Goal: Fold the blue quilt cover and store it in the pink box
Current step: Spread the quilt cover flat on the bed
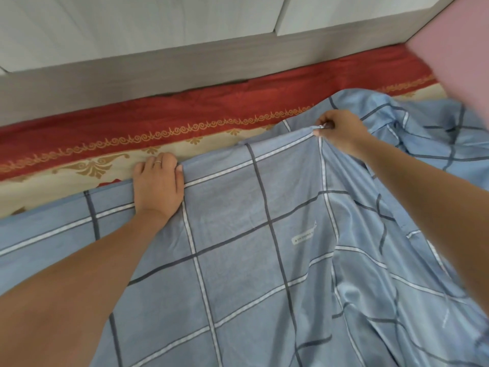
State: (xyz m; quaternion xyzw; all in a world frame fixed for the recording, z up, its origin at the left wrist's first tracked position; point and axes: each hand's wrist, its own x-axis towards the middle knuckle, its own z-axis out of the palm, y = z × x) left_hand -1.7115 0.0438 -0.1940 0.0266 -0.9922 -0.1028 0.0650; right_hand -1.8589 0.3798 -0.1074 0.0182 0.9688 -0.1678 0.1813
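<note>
The blue checked fabric quilt cover (238, 234) is lying spread on the red-and-cream patterned bed (79, 144) beneath both hands. The left hand (157, 184) is gripping its far edge and the right hand (341, 131) is pinching a raised edge. Folding is barely beginning, and boxing is all to come.

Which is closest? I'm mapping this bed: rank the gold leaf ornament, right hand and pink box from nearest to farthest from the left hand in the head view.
From the left hand:
1. Gold leaf ornament, just to its left.
2. Right hand, farther right, pinching the blue quilt cover.
3. Pink box, far upper right.
</note>
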